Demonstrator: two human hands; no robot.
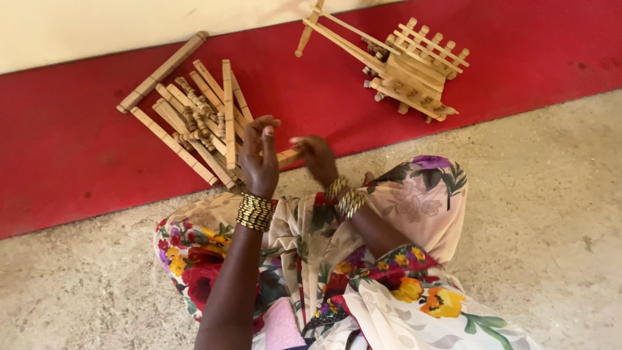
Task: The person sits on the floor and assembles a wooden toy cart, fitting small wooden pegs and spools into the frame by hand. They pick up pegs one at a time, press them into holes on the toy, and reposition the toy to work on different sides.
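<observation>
On the left, a loose pile of wooden slats is lying on the red floor strip, close below the cream wall. The left hand is hovering over the pile's right end, fingers loosely spread, gripping nothing I can make out. Just beside it, the right hand is pinching the end of a wooden stick. Further right, an assembled wooden frame is sitting near the strip's far edge. Bare concrete floor is filling the right side.
</observation>
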